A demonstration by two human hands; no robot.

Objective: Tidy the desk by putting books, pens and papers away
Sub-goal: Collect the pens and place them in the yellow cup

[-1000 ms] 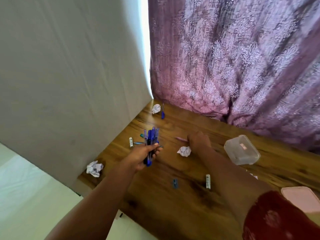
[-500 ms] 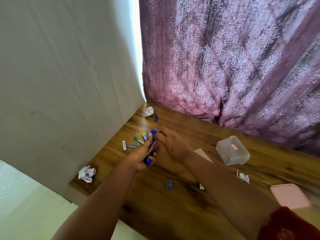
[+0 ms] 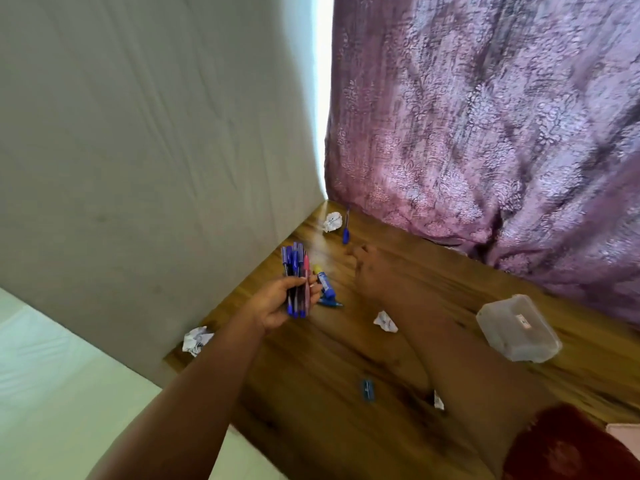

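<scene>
Pens [image 3: 296,282] are gripped by left hand [image 3: 277,304]; right hand [image 3: 372,271] is drawn away toward far pen [image 3: 345,233], grip unclear; box [image 3: 517,329] lies shut.

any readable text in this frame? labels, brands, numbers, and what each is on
Nothing can be read in this frame.
Clear plastic box: small white sticker with a red mark, too blurred to read.
Crumpled paper balls: dark print or scribbles, too small to read.
Blue tube on the desk: light label, blurred.
Pens in the left hand: no print visible.
</scene>
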